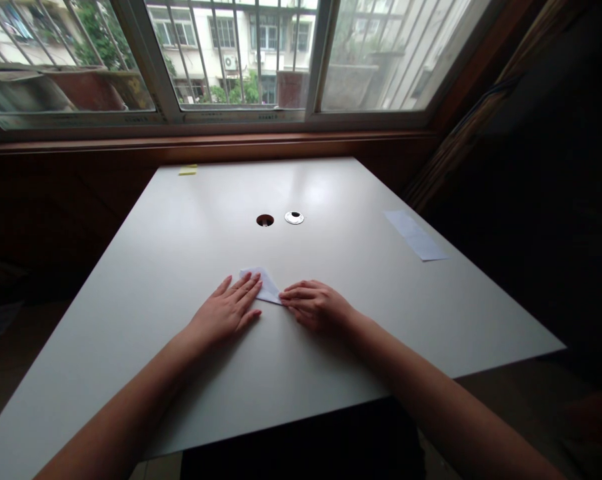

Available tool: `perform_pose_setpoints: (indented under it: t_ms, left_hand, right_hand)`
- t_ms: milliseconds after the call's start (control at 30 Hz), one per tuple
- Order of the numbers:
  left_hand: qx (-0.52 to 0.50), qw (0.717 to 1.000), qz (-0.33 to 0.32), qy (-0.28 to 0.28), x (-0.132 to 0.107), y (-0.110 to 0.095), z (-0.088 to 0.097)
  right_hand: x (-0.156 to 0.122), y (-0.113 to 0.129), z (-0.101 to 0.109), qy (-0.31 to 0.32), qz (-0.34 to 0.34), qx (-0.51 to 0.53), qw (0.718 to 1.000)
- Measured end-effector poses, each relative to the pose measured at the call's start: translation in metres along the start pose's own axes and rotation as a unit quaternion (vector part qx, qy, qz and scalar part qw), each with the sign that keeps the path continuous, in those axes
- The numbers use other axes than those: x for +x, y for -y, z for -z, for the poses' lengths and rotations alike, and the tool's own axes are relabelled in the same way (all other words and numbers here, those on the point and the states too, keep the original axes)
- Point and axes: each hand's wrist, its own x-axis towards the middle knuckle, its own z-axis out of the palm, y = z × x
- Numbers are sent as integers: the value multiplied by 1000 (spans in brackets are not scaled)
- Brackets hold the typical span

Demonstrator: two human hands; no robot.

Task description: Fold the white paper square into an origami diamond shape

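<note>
A small piece of folded white paper (pixel 267 288) lies on the white table (pixel 205 233), between my two hands. My left hand (pixel 228 303) rests flat with its fingers spread, and the fingertips press on the paper's left part. At the paper's pointed right corner, my right hand (pixel 318 305) has its fingers closed in a pinch. The fingers hide the tip of that corner.
Beyond the paper are a round hole (pixel 265 221) in the tabletop and a silver ring-shaped cover (pixel 295 218) beside it. A white paper strip (pixel 415 235) lies near the right edge. Yellow tape (pixel 188 170) marks the far left corner. A barred window (pixel 235 60) stands behind.
</note>
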Motion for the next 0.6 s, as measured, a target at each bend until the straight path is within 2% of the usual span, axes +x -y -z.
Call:
perform_pose_setpoints:
  t_ms: [100, 233, 467, 600]
  left_hand:
    - [-7, 1000, -4, -14, 1, 1, 1]
    - [-19, 999, -8, -36, 4, 4, 3]
    - [-62, 997, 3, -55, 9, 4, 6]
    - [-110, 992, 25, -62, 10, 2, 8]
  right_hand:
    - [0, -2, 3, -28, -17, 42, 999]
    - [2, -5, 7, -40, -27, 39, 998]
    - [1, -8, 3, 0, 4, 0, 1000]
    - [0, -3, 2, 17, -2, -14, 1000]
